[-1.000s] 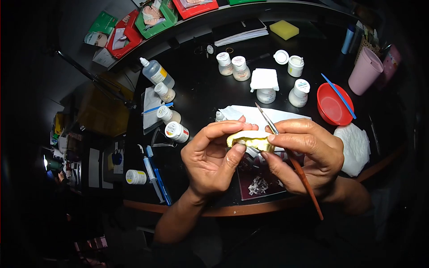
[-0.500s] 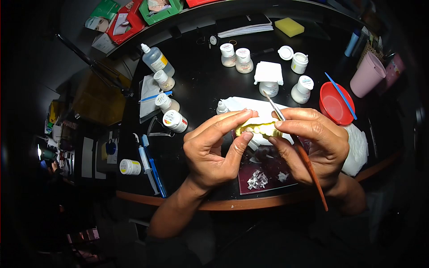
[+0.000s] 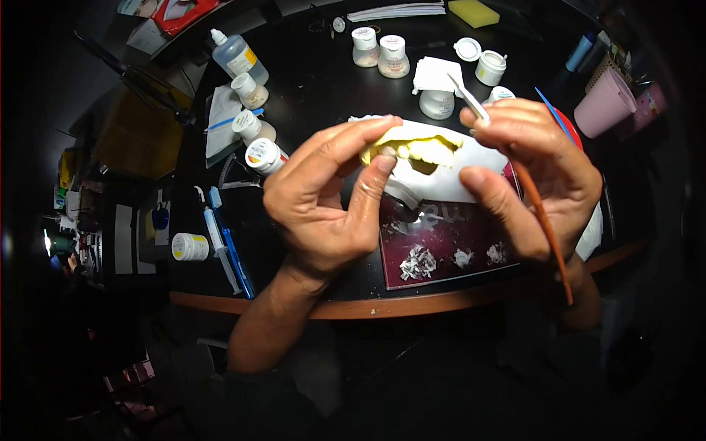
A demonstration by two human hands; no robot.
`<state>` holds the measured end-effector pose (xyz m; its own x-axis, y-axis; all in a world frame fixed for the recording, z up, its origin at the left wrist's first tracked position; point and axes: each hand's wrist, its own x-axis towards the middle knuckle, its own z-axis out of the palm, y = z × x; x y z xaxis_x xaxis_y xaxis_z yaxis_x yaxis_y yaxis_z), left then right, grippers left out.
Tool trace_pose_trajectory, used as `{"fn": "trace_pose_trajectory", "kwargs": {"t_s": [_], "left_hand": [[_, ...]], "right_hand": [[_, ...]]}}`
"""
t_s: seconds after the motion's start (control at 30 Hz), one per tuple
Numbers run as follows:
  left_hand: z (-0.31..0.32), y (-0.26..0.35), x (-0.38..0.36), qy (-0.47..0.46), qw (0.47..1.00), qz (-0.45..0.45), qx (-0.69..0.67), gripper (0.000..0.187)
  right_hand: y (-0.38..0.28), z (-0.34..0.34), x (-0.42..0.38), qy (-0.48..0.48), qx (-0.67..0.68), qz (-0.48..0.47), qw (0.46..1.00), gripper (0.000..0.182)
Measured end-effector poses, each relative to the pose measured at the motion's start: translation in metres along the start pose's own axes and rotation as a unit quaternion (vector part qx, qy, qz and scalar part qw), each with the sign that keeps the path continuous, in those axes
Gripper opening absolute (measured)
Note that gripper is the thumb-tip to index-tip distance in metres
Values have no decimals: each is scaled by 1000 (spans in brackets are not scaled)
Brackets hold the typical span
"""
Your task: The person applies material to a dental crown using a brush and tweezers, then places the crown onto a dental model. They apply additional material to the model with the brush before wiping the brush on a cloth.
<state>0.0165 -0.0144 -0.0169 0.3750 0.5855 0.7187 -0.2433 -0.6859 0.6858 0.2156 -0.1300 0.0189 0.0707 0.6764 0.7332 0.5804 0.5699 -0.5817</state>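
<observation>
Gripping a yellow dental cast [image 3: 412, 149] between left hand [image 3: 323, 198] thumb and fingers, above the white tissue [image 3: 448, 173] and dark red slab [image 3: 448, 250]. Closing the right hand [image 3: 533, 173] around a brush [image 3: 540, 213], metal end up beside the cast's right edge. Standing behind on the black table [image 3: 331, 95]: white jars [image 3: 379, 51], a red bowl [image 3: 570, 128] just behind the right hand.

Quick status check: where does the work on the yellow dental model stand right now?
Done: paste is already mixed in blobs on the dark red slab, and one jar stands open. In hand: the left hand pinches the yellow dental model; the right hand holds the brush. Left: cannot tell.
</observation>
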Motion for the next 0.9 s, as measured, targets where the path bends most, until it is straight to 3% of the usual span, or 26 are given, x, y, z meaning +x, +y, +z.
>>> {"fn": "trace_pose_trajectory", "kwargs": {"t_s": [0.17,0.27,0.37,0.63,0.73,0.9], "left_hand": [[-13,-8,6,54,998,12,-10,31],[-19,-12,11,71,997,21,-25,30],[-22,-14,13,84,996,23,-26,30],[-25,-15,15,91,993,68,10,29],[3,-34,18,176,974,142,25,23],[-17,-24,6,115,986,114,24,23]], "right_hand": [[-20,-39,10,25,37,162,986,37],[-43,-19,-6,71,94,182,976,33],[-57,0,-32,-4,51,222,974,23],[-25,60,-63,-42,-56,172,983,12],[-20,66,-63,-32,-67,172,982,11],[-16,65,-61,-38,-87,168,981,13]]}}
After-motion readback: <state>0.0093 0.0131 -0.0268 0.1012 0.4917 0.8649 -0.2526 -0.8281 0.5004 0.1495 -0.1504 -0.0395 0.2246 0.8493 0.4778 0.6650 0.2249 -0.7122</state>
